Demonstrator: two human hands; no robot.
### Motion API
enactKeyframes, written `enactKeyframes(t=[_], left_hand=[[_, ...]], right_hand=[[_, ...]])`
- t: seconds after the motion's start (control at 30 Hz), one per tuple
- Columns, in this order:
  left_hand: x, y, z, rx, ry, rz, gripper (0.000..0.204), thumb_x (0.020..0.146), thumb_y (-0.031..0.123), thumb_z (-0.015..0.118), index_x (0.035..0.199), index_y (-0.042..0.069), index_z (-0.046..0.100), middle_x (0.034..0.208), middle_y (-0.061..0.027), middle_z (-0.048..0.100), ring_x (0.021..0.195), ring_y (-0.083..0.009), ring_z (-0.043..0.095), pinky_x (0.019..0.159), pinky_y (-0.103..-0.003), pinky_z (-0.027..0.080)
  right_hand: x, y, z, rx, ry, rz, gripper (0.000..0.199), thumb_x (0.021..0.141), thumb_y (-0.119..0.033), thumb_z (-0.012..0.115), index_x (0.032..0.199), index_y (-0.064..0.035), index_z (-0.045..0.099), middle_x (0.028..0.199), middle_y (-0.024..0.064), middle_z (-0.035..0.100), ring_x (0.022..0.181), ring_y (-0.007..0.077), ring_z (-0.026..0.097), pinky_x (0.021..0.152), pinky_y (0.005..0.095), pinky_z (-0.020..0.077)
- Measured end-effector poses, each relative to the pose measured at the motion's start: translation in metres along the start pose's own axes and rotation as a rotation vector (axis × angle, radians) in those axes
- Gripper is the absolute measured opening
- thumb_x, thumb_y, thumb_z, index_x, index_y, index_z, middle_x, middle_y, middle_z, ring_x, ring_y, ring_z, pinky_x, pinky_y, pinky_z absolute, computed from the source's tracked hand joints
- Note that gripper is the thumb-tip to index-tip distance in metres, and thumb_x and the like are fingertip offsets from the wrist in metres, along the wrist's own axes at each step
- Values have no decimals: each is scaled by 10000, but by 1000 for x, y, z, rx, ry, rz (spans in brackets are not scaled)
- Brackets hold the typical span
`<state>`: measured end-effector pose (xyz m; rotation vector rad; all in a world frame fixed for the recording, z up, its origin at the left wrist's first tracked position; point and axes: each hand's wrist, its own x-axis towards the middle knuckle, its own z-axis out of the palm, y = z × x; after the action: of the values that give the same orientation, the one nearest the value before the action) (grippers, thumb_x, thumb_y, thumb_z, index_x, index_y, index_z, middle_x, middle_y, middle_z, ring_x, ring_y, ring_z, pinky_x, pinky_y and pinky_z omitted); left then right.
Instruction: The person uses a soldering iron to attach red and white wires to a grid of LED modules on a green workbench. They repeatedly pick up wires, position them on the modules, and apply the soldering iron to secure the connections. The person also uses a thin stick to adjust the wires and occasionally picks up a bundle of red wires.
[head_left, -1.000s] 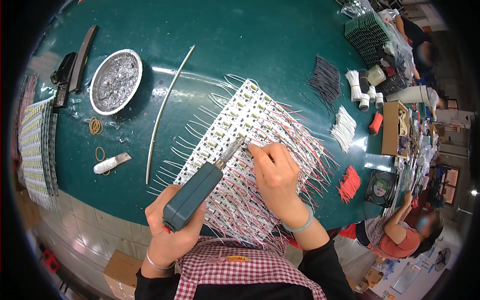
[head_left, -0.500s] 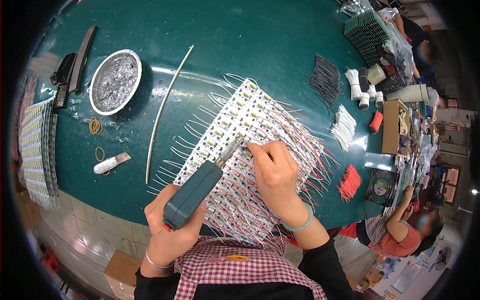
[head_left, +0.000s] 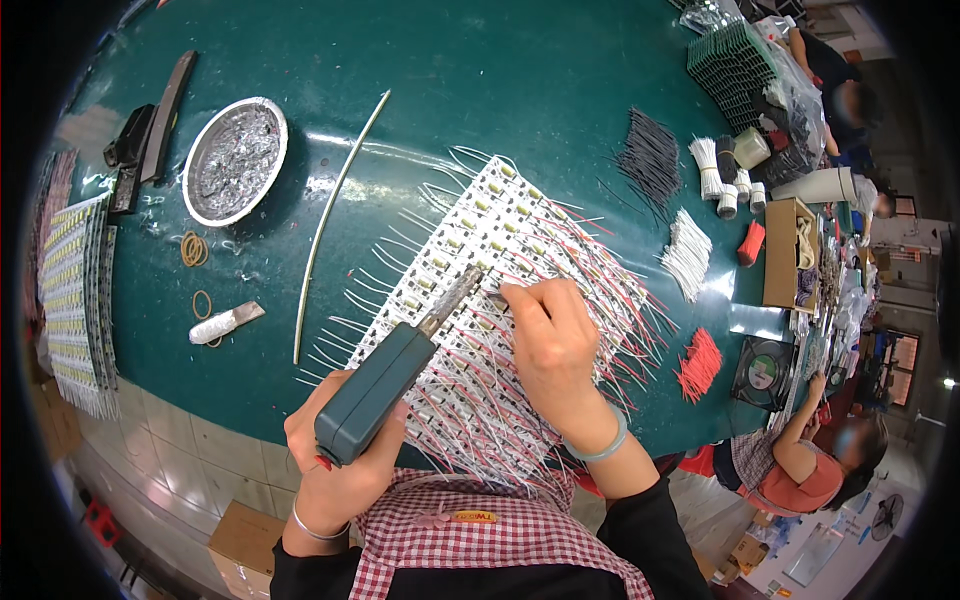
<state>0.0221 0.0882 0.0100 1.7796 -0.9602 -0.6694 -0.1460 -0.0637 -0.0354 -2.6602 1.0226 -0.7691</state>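
Observation:
My left hand (head_left: 345,455) is wrapped round the dark green body of a soldering gun (head_left: 375,390). Its metal tip reaches up and right onto a white circuit board panel (head_left: 428,272) lined with rows of small yellowish and black parts. Just right of the tip, my right hand (head_left: 555,335) is closed in a pinch over the panel; a small dark bit shows at its fingertips, too small to name. White wires (head_left: 400,250) stick out from the panel's left side. Red and white wires (head_left: 625,310) fan across its right part and near end.
At left are a bowl of solder scraps (head_left: 200,215), rubber bands (head_left: 194,250), a wrapped stick (head_left: 225,325) and stacked panels (head_left: 75,290). A thin rod (head_left: 312,250) lies left of the panel. Black (head_left: 648,160), white (head_left: 687,255) and red wire (head_left: 699,365) piles lie right, near a fan (head_left: 764,374).
The soldering gun's body has shifted slightly left and down with my left hand, its tip staying on the panel. My right hand has moved a little to the right.

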Motion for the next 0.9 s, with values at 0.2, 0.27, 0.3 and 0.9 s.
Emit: enactKeyframes(t=[0.2, 0.27, 0.3, 0.9], left_hand=[[-5, -3, -4, 16, 26, -26, 197, 723, -74, 737, 915, -70, 693, 881, -137, 691, 728, -176, 658, 669, -281, 516], [-7, -2, -5, 46, 13, -36, 205, 722, -72, 740, 921, -66, 694, 884, -138, 692, 725, -177, 658, 666, -281, 516], [-7, -2, -5, 19, 21, -41, 204, 722, -70, 741, 920, -65, 694, 882, -136, 692, 724, -176, 658, 664, -280, 516], [-13, -9, -1, -34, 55, 15, 158, 727, -60, 734, 874, -55, 677, 807, -125, 669, 665, -180, 646, 614, -277, 499]], right_hand=[[1, -13, -20, -16, 118, -72, 329, 655, 36, 644, 980, -13, 672, 806, 69, 544, 739, 242, 546, 593, 348, 441], [1, -17, -19, 32, 128, -111, 328, 666, 30, 647, 991, -12, 672, 803, 69, 539, 738, 240, 546, 586, 347, 438], [-1, -17, -16, 30, 81, -92, 329, 673, 27, 649, 999, -11, 671, 801, 68, 535, 734, 238, 545, 582, 345, 439], [-10, -12, 3, 66, -45, -40, 338, 710, 43, 640, 1048, 30, 647, 835, 98, 517, 765, 255, 541, 598, 355, 464]])
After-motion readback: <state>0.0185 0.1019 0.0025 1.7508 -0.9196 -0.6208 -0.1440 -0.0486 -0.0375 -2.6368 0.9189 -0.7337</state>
